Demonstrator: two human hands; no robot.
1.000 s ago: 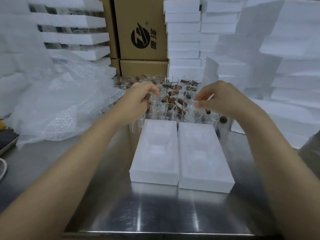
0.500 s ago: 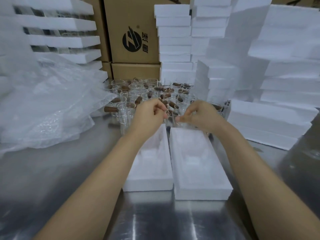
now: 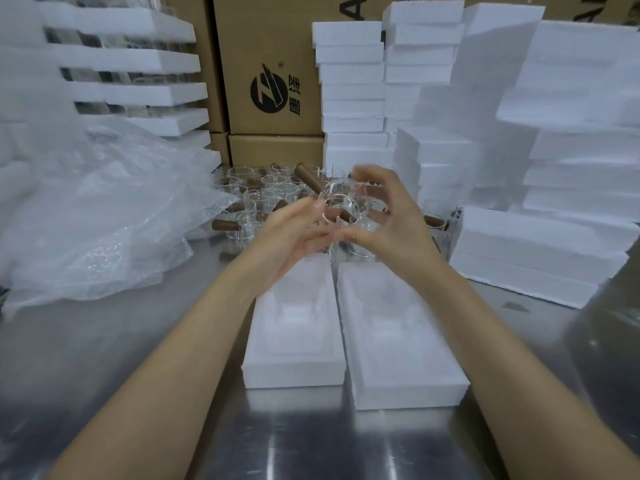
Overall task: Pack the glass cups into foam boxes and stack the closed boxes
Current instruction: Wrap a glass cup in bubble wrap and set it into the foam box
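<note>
Both hands raised together above the far ends of the foam trays, sharing one glass cup (image 3: 337, 202) lifted off the worktop. Left hand (image 3: 294, 233) open-palmed, fingers spread and reaching under and against the near side of the cup. Right hand (image 3: 388, 216) curled around the cup from the right, thumb below and fingers arched over the rim. Cup tilted, mouth turned roughly toward the camera, brown wooden handle (image 3: 308, 178) sticking up and to the left; edges blurred.

Directly below: two open foam boxes (image 3: 294, 344) side by side, touching along their long edges, moulded hollows facing up, no cup visible inside. Steel worktop (image 3: 104, 358) under them.

Beyond the hands: cluster of glass cups (image 3: 256, 199) with brown handles standing on the worktop. To the left, crumpled bubble wrap (image 3: 90, 216). To the right and behind, stacks of white foam boxes (image 3: 540, 244). At the back, cardboard cartons (image 3: 270, 81) with a black logo.
</note>
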